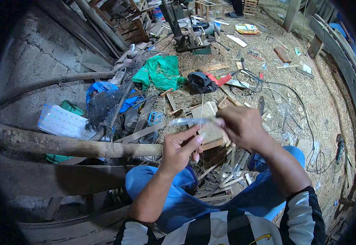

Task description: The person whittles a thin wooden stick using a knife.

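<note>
My left hand (184, 148) pinches a thin pale stick (201, 108) that stands nearly upright between its thumb and fingers. Closed around the end of a shiny flat blade (188, 121) is my right hand (241, 125), at the right of the left one. The blade lies level across the stick, just above my left fingertips; its handle is hidden in my right fist. Below and behind the hands is a pale wooden block (212, 132).
Wood scraps (227, 179) lie between my knees. A bamboo pole (76, 146) runs in from the left. Farther off are a green plastic bag (159, 71), a black bag (201, 83), a red tool (223, 79), cables (296, 96) and a person's foot (234, 15).
</note>
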Available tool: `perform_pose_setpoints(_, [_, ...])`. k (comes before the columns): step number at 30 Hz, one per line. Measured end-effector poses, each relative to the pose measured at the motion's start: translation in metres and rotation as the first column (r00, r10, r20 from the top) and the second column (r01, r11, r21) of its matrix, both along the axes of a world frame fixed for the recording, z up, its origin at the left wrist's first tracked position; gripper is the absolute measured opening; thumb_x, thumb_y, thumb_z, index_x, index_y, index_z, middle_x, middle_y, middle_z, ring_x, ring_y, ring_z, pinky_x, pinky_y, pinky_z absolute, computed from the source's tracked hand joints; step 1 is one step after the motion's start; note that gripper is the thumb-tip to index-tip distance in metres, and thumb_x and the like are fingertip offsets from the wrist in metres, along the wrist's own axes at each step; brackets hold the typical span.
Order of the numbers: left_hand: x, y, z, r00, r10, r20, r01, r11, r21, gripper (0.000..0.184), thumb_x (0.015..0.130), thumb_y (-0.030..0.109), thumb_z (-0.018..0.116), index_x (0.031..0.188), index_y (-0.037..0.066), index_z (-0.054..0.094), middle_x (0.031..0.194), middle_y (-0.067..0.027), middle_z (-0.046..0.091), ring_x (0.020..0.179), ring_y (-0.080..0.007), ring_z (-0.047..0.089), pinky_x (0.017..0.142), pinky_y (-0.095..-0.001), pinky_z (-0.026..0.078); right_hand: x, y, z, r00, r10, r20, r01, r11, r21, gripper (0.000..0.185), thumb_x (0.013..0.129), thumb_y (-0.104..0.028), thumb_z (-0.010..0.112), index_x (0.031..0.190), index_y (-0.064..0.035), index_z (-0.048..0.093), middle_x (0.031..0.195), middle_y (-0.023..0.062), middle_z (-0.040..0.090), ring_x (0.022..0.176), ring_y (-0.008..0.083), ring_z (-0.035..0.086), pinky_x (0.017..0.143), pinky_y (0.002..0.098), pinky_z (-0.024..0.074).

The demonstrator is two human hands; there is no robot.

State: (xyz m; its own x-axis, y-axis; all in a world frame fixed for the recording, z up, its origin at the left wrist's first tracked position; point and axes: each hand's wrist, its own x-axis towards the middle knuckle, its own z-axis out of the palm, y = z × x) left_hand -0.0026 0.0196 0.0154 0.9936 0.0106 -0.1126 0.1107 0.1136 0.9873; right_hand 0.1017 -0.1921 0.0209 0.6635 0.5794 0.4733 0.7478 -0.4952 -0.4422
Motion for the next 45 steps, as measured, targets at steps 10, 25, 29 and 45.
perform_pose_setpoints(10, [0.000,-0.003,0.001,1.000,-0.012,-0.007,0.012,1.000,0.007,0.035,0.099,0.009,0.063,0.133,0.001,0.064,0.070,-0.0058,0.066,0.050,-0.0064,0.056,0.046,-0.0205,0.043,0.007,-0.002,-0.005,1.000,-0.003,-0.007,0.003,1.000,-0.004,0.020,0.094,-0.035,0.065,0.090,-0.0151,0.065,0.072,0.0078,0.063,0.065,0.0321,0.066,0.053,0.0453,0.0478])
perform_pose_setpoints(25, [0.001,-0.004,0.000,0.999,0.010,-0.034,-0.013,0.997,-0.076,0.034,0.101,0.011,0.062,0.132,-0.003,0.063,0.071,-0.0076,0.066,0.050,-0.0079,0.056,0.047,-0.0221,0.044,-0.001,0.002,0.000,0.996,0.040,-0.084,-0.041,0.999,-0.007,0.025,0.096,-0.037,0.061,0.089,-0.0136,0.064,0.073,0.0088,0.064,0.065,0.0324,0.065,0.054,0.0461,0.0471])
perform_pose_setpoints(29, [-0.002,-0.003,0.000,1.000,-0.022,-0.007,0.021,0.998,-0.064,0.036,0.101,0.011,0.060,0.135,0.000,0.061,0.070,-0.0062,0.065,0.051,-0.0073,0.055,0.048,-0.0213,0.045,0.010,-0.001,-0.002,0.994,-0.059,-0.090,0.060,0.998,0.005,0.024,0.096,-0.037,0.061,0.090,-0.0142,0.064,0.072,0.0094,0.063,0.065,0.0333,0.065,0.054,0.0465,0.0473])
perform_pose_setpoints(45, [0.001,-0.003,-0.003,0.995,-0.102,-0.017,0.099,0.988,-0.120,0.042,0.106,0.014,0.052,0.145,-0.001,0.050,0.070,-0.0047,0.062,0.053,-0.0078,0.054,0.052,-0.0217,0.046,-0.004,0.001,0.001,0.995,0.094,-0.044,-0.096,0.995,-0.030,0.023,0.096,-0.033,0.063,0.094,-0.0101,0.065,0.070,0.0104,0.061,0.065,0.0332,0.064,0.055,0.0435,0.0455])
